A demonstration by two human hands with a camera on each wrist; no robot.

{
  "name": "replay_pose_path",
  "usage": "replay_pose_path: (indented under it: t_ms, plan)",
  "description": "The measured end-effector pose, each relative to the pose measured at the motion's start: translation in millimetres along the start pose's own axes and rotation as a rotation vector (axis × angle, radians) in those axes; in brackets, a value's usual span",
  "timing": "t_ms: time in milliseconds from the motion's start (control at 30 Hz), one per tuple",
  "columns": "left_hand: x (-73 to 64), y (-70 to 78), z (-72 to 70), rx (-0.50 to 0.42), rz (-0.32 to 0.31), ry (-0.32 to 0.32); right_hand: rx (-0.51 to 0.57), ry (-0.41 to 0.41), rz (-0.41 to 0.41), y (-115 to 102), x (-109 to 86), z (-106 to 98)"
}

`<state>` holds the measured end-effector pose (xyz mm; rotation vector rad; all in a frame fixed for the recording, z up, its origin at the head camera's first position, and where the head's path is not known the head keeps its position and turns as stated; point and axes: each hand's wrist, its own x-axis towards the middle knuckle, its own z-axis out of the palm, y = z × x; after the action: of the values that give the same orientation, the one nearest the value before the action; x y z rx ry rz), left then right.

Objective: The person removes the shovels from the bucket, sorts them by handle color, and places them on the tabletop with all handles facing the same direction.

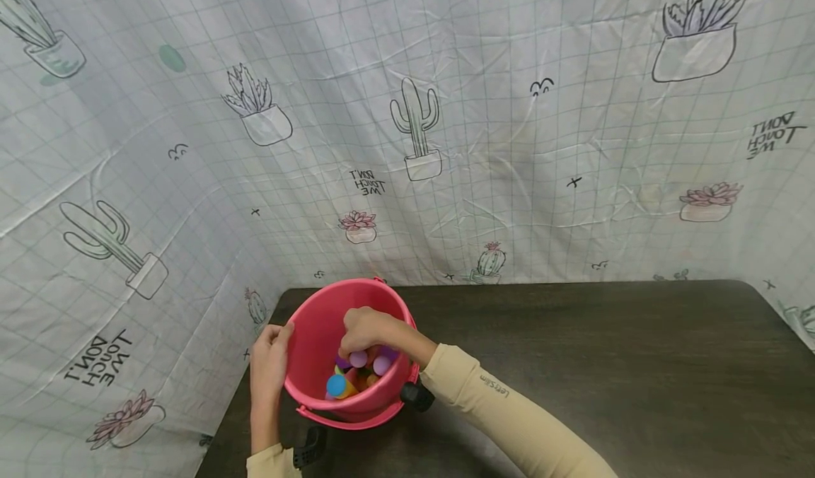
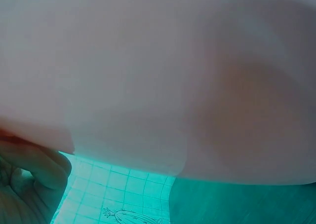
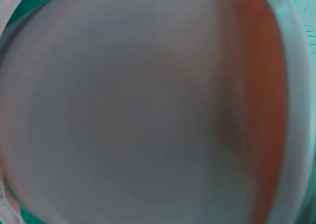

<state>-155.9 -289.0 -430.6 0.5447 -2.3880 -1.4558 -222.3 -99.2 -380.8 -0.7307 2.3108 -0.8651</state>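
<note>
The bucket (image 1: 308, 351) is pink; toys (image 1: 337, 385) within show blue, yellow, lilac and purple. The worktop (image 1: 573, 365) is dark brown. The cloth (image 1: 509, 167) behind is white, gridded, printed with cacti, pink succulents and black lettering. Both sleeves (image 1: 535, 421) are beige.

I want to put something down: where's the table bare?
The table right of the bucket, between the right sleeve and the cloth, is bare. A smaller patch lies before the bucket, between that sleeve and the left sleeve. The left end is crowded: toys in the bucket, the left hand on its rim, the right hand inside.
</note>
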Motion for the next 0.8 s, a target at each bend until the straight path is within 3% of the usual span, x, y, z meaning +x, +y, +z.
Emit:
replay_pose_path:
  t_ms: [367,800]
  plan:
    - [-0.8,0.9,1.2,-0.014,-0.005,0.001,0.228,0.011,-0.009,11.4,-4.7,-10.8]
    - [-0.9,0.9,-0.4,-0.007,-0.019,-0.009,0.351,-0.026,-0.095,16.8,-22.0,-31.2]
